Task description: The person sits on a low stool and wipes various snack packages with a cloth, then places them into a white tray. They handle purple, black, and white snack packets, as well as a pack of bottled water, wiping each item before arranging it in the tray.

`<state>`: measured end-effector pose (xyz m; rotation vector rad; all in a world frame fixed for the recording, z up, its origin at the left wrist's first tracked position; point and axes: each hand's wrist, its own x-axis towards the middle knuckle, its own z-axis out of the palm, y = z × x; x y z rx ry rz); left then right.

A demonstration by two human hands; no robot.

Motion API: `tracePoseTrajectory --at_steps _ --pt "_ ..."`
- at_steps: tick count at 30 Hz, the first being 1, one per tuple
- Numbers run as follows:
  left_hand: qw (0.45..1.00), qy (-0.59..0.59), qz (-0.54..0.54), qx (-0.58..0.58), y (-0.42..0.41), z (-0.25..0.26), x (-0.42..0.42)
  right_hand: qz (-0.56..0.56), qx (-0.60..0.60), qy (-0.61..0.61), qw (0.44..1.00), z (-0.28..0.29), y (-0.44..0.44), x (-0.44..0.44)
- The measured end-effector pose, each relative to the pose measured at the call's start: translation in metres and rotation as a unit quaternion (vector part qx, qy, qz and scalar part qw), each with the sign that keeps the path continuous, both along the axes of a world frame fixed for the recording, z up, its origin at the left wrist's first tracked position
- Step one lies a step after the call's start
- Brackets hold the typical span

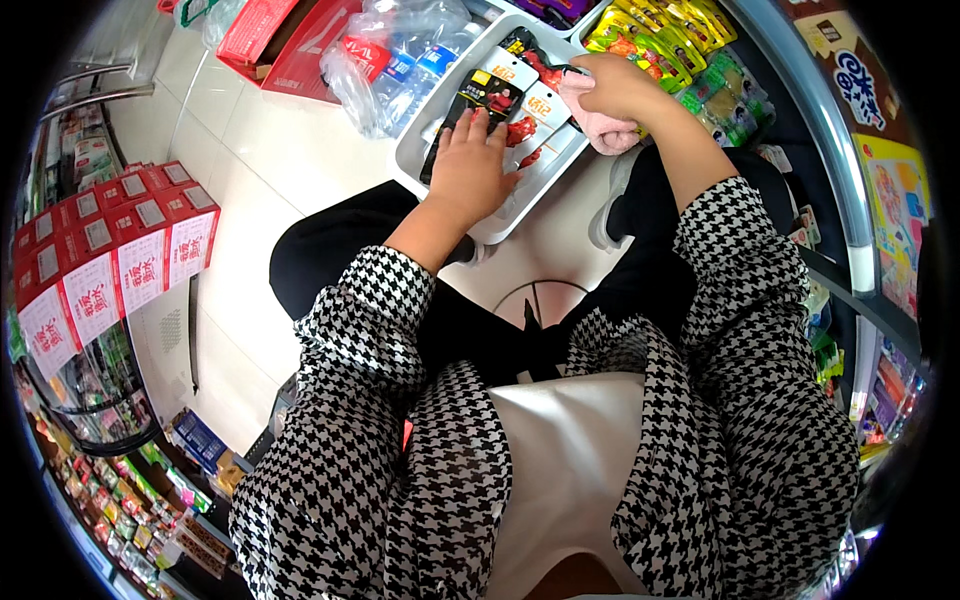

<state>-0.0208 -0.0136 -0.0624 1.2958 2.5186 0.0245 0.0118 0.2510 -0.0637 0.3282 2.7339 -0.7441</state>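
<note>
A white plastic bin (517,219) holds several snack packets, black ones and white ones with red pictures. My left hand (474,165) lies palm down, fingers spread, on a black snack packet (491,94) at the bin's left side. Close to it are white snack packets (541,112), side by side. In my right hand (619,86) is a folded pink cloth (611,133), which hangs over the bin's right rim. The fingertips of this hand reach over packets at the upper right of the bin and partly hide them.
Yellow snack packets (660,37) and green-printed clear packets (726,94) lie right of the bin. Shrink-wrapped water bottles (420,67) and a red carton (300,60) stand at its upper left. Stacked red boxes (112,225) are far left. A curved metal shelf edge (844,150) runs along the right.
</note>
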Motion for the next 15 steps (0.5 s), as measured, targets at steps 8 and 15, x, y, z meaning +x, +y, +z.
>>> tracePoseTrajectory --at_steps 8,15 --pt "0.997 -0.054 -0.044 -0.011 0.011 0.007 0.009 0.003 0.038 -0.061 0.997 -0.031 -0.008 -0.022" --pt "0.991 -0.11 -0.075 -0.003 0.022 0.005 0.019 0.012 0.062 -0.026 0.998 -0.047 -0.017 -0.014"
